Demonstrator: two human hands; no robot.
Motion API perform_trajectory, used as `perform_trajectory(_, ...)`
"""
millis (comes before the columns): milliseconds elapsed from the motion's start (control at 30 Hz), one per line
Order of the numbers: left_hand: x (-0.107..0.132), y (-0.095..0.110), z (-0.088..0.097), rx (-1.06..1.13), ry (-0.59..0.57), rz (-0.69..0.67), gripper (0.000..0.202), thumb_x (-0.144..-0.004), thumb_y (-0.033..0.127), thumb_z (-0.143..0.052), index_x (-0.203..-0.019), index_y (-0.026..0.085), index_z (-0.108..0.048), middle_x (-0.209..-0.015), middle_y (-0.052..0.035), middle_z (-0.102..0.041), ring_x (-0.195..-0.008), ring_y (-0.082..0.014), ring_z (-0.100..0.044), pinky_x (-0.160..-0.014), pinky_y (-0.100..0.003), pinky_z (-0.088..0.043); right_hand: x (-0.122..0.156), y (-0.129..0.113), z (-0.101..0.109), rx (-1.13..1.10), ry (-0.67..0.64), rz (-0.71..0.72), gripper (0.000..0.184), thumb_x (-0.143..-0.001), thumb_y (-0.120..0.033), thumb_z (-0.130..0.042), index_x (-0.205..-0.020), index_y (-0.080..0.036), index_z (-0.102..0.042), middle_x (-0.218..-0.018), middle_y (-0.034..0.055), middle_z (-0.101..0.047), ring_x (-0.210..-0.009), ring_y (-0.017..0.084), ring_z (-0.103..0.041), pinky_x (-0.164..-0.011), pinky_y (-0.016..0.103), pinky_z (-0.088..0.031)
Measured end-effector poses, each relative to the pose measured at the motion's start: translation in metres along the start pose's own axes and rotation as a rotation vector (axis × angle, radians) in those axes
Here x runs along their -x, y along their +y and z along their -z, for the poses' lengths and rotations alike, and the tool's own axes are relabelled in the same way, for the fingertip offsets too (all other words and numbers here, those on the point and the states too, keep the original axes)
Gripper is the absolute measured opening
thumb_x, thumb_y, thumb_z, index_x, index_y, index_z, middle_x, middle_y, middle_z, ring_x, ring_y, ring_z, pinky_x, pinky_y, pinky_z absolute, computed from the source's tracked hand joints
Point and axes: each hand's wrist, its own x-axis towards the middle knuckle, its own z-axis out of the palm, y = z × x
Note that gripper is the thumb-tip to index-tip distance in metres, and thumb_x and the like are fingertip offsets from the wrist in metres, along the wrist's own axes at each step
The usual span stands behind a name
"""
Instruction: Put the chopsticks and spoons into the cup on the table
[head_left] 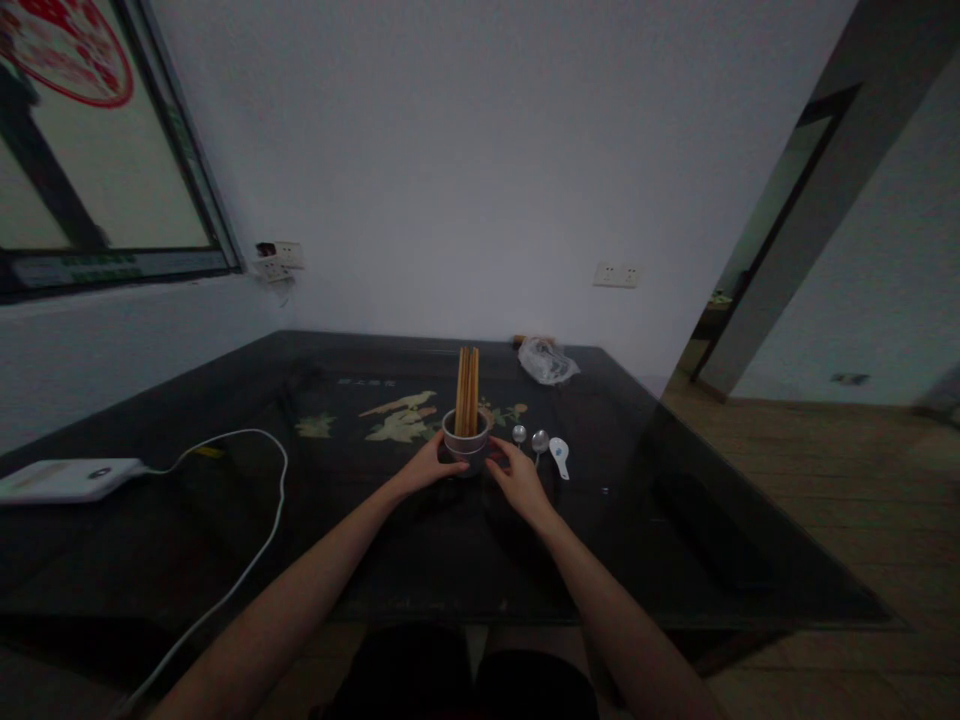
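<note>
A round grey cup (466, 452) stands in the middle of the dark table, with a bundle of wooden chopsticks (466, 392) upright inside it. My left hand (430, 467) is curved round the cup's left side, thumb at the front. On the opposite side my right hand (517, 475) grips it, fingers against the wall. Just right of my right hand lie a small metal spoon (519, 434), a larger metal spoon (540, 441) and a white ceramic spoon (559, 456). The cup's base is partly hidden by my hands.
The dark glossy table (405, 560) has a bird and flower picture on it. A white power bank (67, 480) with a white cable (279, 510) lies at the left. A clear plastic bag (547, 362) sits near the wall, and a dark flat object (709, 525) lies at the right.
</note>
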Motion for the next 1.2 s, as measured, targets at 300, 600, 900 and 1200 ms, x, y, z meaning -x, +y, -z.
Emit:
perform_trajectory(300,0.000,-0.004,0.000,-0.007,0.028,-0.016,0.086,-0.062,0.033,-0.080,-0.135,0.016,-0.039,-0.128,-0.0157,-0.056,-0.121,-0.0289,-0.051,-0.106,-0.048,-0.036,0.000,0.003,-0.001,0.000,-0.001,-0.005,0.042,-0.078,-0.017,-0.056,-0.120,-0.019,-0.057,-0.114,0.0113,-0.064,-0.091,0.020,-0.064,-0.068,0.030,-0.054)
perform_trajectory(600,0.001,0.006,0.000,0.009,0.014,-0.034,0.083,-0.063,0.031,-0.079,-0.134,0.016,-0.037,-0.137,-0.0153,-0.048,-0.122,-0.0276,-0.051,-0.106,-0.046,-0.038,0.000,0.005,-0.001,0.009,-0.010,0.000,0.042,-0.079,-0.018,-0.056,-0.121,-0.017,-0.057,-0.113,0.0123,-0.064,-0.090,0.021,-0.064,-0.070,0.034,-0.055)
perform_trajectory(900,0.004,0.017,0.004,0.059,0.049,-0.074,0.079,-0.064,0.031,-0.078,-0.133,0.017,-0.040,-0.138,-0.0149,-0.046,-0.127,-0.0291,-0.045,-0.106,-0.046,-0.037,-0.001,0.006,-0.001,0.034,-0.017,-0.017,0.045,-0.078,-0.018,-0.057,-0.123,-0.021,-0.055,-0.115,0.0105,-0.064,-0.093,0.020,-0.064,-0.079,0.037,-0.054)
perform_trajectory(1200,0.004,0.021,0.004,0.074,0.043,-0.074,0.081,-0.064,0.029,-0.078,-0.134,0.019,-0.039,-0.138,-0.0149,-0.046,-0.124,-0.0296,-0.048,-0.104,-0.048,-0.040,0.000,0.008,-0.001,0.015,0.003,-0.018,0.049,-0.078,-0.019,-0.056,-0.127,-0.017,-0.051,-0.116,0.0128,-0.062,-0.093,0.022,-0.063,-0.075,0.038,-0.054)
